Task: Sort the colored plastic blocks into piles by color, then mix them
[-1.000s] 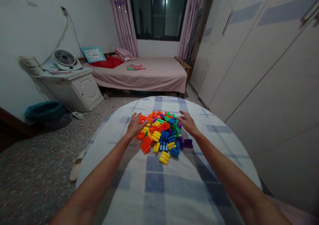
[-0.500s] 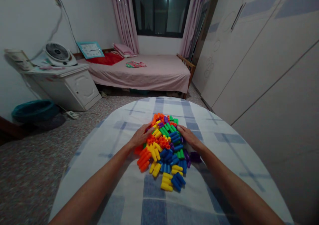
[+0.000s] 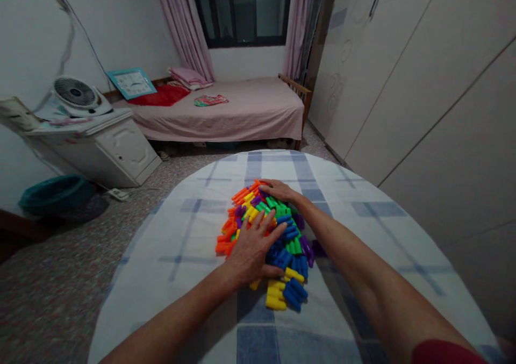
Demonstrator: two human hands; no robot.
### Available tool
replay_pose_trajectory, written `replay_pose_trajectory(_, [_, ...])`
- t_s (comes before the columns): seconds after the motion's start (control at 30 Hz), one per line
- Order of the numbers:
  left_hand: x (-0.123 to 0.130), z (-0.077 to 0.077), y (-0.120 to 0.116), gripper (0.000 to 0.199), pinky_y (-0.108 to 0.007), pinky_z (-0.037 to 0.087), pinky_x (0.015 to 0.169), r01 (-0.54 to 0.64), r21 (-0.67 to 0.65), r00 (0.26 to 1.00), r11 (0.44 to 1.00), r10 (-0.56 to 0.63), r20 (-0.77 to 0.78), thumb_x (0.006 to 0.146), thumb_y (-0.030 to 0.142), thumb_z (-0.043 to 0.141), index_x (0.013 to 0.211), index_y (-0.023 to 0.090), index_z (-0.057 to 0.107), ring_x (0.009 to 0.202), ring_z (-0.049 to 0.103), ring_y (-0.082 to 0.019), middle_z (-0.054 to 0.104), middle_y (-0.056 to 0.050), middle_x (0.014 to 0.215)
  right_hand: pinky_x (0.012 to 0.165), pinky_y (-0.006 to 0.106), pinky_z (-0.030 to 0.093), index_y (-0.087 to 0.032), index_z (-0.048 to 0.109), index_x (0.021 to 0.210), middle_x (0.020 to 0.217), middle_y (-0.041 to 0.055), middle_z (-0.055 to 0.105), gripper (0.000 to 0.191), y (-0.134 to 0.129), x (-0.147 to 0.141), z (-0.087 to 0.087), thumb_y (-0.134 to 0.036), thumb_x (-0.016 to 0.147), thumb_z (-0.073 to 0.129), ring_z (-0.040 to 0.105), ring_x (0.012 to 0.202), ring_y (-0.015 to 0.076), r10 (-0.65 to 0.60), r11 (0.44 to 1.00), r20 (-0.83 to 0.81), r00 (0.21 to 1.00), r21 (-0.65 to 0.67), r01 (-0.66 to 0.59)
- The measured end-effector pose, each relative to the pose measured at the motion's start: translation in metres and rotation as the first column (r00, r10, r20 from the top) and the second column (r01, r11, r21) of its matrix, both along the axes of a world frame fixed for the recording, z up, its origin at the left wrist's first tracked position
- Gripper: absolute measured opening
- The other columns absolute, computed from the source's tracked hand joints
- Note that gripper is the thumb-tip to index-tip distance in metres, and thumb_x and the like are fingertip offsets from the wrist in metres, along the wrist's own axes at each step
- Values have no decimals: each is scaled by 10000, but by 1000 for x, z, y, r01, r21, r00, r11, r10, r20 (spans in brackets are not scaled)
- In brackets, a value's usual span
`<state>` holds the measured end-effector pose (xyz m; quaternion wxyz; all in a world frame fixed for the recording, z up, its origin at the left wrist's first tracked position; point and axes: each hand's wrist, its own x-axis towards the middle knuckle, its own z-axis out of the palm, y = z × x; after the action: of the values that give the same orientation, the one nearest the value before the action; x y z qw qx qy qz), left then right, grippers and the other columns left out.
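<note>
A heap of plastic building blocks [image 3: 286,229] in orange, yellow, green, blue and purple lies on the cloth-covered table [image 3: 193,310]. My left hand [image 3: 255,245] rests over the near left side of the heap with its fingers spread, hiding some yellow and orange pieces. My right hand [image 3: 280,190] reaches round the far side, its fingers stretched along the top of the heap beside orange and green blocks. Closest to me, yellow blocks [image 3: 276,295] touch a blue block [image 3: 295,294]. No block is visibly gripped in either hand.
Beyond the table stands a bed [image 3: 250,106] with a pink sheet. A white cabinet [image 3: 116,149] carrying a fan [image 3: 76,92] is at the left, with a teal bin [image 3: 56,194] below. Tall wardrobe doors [image 3: 435,111] line the right side.
My left hand has moved from the heap's left edge onto its near part, fingers spreading. My right hand has gone from the right edge to the far side. The view has shifted slightly.
</note>
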<state>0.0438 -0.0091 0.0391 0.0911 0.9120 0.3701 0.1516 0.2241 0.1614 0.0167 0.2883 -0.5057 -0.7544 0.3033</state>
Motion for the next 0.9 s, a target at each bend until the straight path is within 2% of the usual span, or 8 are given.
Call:
replay_pose_trajectory(0.17, [2, -14, 23, 733, -519, 393, 1036, -189, 28, 980, 981, 187, 66, 739, 398, 713, 1401, 258, 432, 1333, 398, -355, 392, -150, 1475, 988, 380, 435, -194, 681, 1096, 1154, 60, 689, 406, -30, 4, 14, -489, 833, 590, 615, 1074, 248, 93, 990, 84, 992, -113, -84])
replay_pose_trajectory(0.37, [1, -4, 65, 305, -383, 471, 960, -339, -54, 893, 939, 340, 296, 853, 326, 573, 1109, 175, 639, 1064, 594, -237, 653, -98, 1084, 996, 387, 437, -187, 710, 937, 1013, 25, 718, 432, -67, 11, 39, -515, 917, 429, 618, 1038, 233, 86, 985, -12, 996, -149, -86])
replay_pose_trajectory(0.43, [-3, 0, 75, 290, -373, 483, 940, -421, -73, 849, 904, 421, 320, 881, 322, 523, 1087, 163, 651, 1011, 611, -225, 664, -98, 1036, 1038, 395, 410, -215, 712, 941, 1020, 5, 716, 435, -80, 12, 48, -552, 905, 439, 598, 1094, 233, 94, 989, -100, 991, -104, -104])
replay_pose_trajectory(0.53, [-23, 1, 88, 360, -368, 429, 1026, -484, -12, 819, 875, 458, 346, 922, 358, 438, 1161, 173, 633, 1143, 561, -219, 623, -105, 1199, 1103, 418, 347, -244, 682, 1088, 1165, 16, 675, 478, -100, 19, 54, -612, 870, 468, 536, 1210, 240, 37, 998, -200, 979, -51, -49])
replay_pose_trajectory(0.63, [-58, -9, 97, 410, -407, 319, 1125, -440, 35, 873, 897, 419, 248, 946, 344, 355, 1240, 199, 601, 1327, 421, -226, 524, -89, 1384, 1136, 438, 298, -238, 605, 1235, 1314, 63, 593, 591, -121, 40, 47, -660, 863, 426, 488, 1276, 245, -103, 994, -186, 977, -56, 94])
replay_pose_trajectory(0.73, [-101, -31, 99, 401, -489, 293, 1122, -427, -33, 903, 904, 428, 39, 916, 369, 408, 1255, 252, 588, 1373, 365, -264, 490, -74, 1430, 1135, 451, 305, -225, 587, 1249, 1352, 96, 560, 634, -145, 70, 25, -681, 859, 382, 483, 1284, 256, -267, 964, -156, 951, -50, 262])
replay_pose_trajectory(0.83, [-140, -48, 95, 448, -551, 277, 1104, -591, -8, 806, 807, 590, -49, 905, 408, 417, 1296, 225, 536, 1372, 354, -303, 458, -117, 1450, 1122, 478, 321, -205, 584, 1245, 1339, 123, 562, 628, -172, 97, 2, -653, 865, 362, 490, 1274, 276, -405, 914, -102, 909, -59, 401])
replay_pose_trajectory(0.9, [-158, -50, 91, 477, -607, 271, 1077, -651, 7, 757, 759, 650, -58, 909, 434, 390, 1297, 189, 522, 1363, 344, -349, 443, -156, 1448, 1123, 479, 322, -190, 564, 1270, 1352, 138, 545, 619, -191, 107, -9, -617, 873, 355, 477, 1286, 279, -464, 885, -69, 883, -77, 459])
